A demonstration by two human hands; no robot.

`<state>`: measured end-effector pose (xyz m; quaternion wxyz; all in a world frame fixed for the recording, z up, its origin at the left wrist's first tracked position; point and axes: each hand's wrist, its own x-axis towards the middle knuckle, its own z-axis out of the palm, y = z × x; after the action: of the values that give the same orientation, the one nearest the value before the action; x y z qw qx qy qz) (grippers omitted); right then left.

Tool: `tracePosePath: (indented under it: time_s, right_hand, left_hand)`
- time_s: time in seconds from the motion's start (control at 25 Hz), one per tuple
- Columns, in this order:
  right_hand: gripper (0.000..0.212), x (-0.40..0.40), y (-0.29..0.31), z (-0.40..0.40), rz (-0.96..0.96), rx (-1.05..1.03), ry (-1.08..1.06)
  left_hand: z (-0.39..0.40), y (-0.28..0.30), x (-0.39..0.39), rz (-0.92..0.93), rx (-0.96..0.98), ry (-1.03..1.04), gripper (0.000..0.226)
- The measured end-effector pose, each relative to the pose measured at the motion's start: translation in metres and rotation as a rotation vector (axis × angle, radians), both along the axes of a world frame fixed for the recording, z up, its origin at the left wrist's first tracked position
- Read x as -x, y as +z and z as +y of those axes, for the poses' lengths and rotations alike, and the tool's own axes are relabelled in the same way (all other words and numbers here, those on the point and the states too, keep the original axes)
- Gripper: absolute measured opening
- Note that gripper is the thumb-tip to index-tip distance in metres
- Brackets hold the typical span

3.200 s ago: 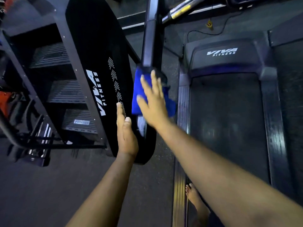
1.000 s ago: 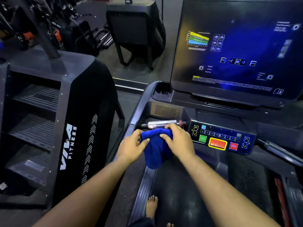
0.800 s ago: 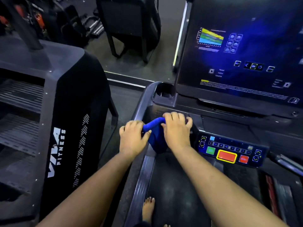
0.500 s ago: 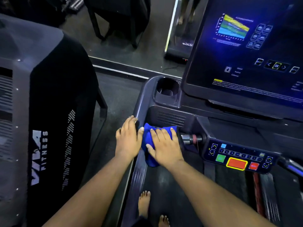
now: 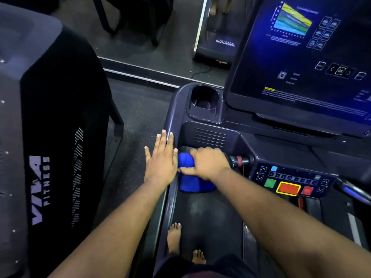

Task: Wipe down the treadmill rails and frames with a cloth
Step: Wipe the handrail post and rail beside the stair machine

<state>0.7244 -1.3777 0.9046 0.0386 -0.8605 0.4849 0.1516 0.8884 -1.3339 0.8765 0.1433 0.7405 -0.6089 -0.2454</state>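
1. So, the right hand [image 5: 208,163] has its fingers curled over the blue cloth [image 5: 189,177], grasping it round the short handlebar [image 5: 237,160] that sticks out of the console; the bar's dark and red end shows just past the knuckles; the loose end of the cloth hangs down below the hand.
2. The left hand [image 5: 160,160] is flat with its fingers straight, resting on the left edge of the treadmill frame [image 5: 170,109], right beside the cloth; it grips nothing.
3. The cup holder [image 5: 203,102] sits further up the frame, well above both hands; the big screen [image 5: 305,57] is lit blue with a coloured chart on it.
4. The button panel [image 5: 291,180] is just right of the right hand, with green, orange and red buttons.
5. Two bare feet [image 5: 174,237] stand on the belt [image 5: 206,213] below; a black VIVA FITNESS machine [image 5: 50,137] stands off to the left, apart from the treadmill.
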Motion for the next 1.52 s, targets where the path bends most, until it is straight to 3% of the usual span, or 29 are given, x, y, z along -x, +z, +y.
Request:
tracePosePath:
  time_s: [0.08, 0.2, 0.28, 0.48, 0.52, 0.64, 0.68, 0.76, 0.92, 1.0, 1.08, 1.16, 1.2, 1.28, 1.36, 1.52]
  right_hand:
    - [0.076, -0.007, 0.001, -0.012, -0.028, -0.096, -0.046]
    - [0.075, 0.016, -0.016, 0.024, 0.003, 0.212, 0.045]
    - [0.078, 0.026, -0.019, 0.032, 0.039, 0.234, 0.041]
    - [0.071, 0.015, 0.016, -0.027, -0.038, -0.31, -0.115]
    - [0.071, 0.019, 0.014, -0.023, -0.054, -0.269, -0.094]
    - [0.081, 0.037, -0.009, 0.015, 0.063, 0.154, 0.033]
    - [0.084, 0.041, -0.014, 0.022, 0.091, 0.201, 0.046]
    - [0.085, 0.038, -0.008, 0.011, 0.093, 0.078, 0.033]
    - [0.066, 0.031, 0.023, -0.029, -0.107, -0.385, -0.169]
    - [0.046, 0.037, 0.022, -0.022, -0.294, -0.306, -0.254]
    - [0.027, 0.039, 0.023, -0.015, -0.567, -0.088, -0.352]
    - [0.045, 0.016, 0.019, -0.02, -0.784, 0.136, -0.318]
    - [0.058, -0.004, 0.019, -0.028, -0.772, 0.21, -0.233]
    - [0.07, -0.046, 0.014, -0.036, -0.586, 0.105, -0.031]
    - [0.069, -0.067, -0.001, -0.05, -0.437, -0.091, 0.1]
    - [0.065, -0.076, -0.011, -0.132, -0.26, -0.002, 0.147]
  left_hand:
    - [0.0, 0.001, 0.0, 0.004, -0.009, 0.005, 0.057]
    - [0.0, 0.001, 0.0, 0.015, -0.01, 0.024, 0.058]
    - [-0.002, 0.002, 0.001, 0.016, -0.012, 0.02, 0.058]
    - [0.0, 0.003, 0.001, 0.022, -0.026, 0.022, 0.059]
    - [0.0, 0.003, 0.001, 0.021, -0.021, 0.024, 0.059]
    - [-0.002, 0.004, 0.001, 0.02, -0.014, 0.029, 0.059]
    - [-0.003, 0.004, 0.001, 0.015, -0.009, 0.03, 0.059]
    - [-0.002, 0.004, 0.002, 0.015, -0.008, 0.041, 0.06]
    - [-0.002, 0.006, 0.001, 0.074, -0.013, 0.054, 0.063]
    - [-0.002, 0.009, -0.001, 0.193, -0.003, 0.087, 0.064]
    - [-0.001, 0.01, -0.004, 0.347, 0.043, 0.138, 0.066]
    - [0.002, 0.009, -0.007, 0.484, 0.135, 0.211, 0.072]
    - [0.004, 0.007, -0.008, 0.526, 0.183, 0.247, 0.074]
    - [0.01, 0.004, -0.009, 0.547, 0.245, 0.317, 0.074]
    - [0.01, 0.004, -0.008, 0.518, 0.229, 0.379, 0.075]
    - [-0.001, 0.0, -0.005, 0.282, 0.057, 0.277, 0.081]
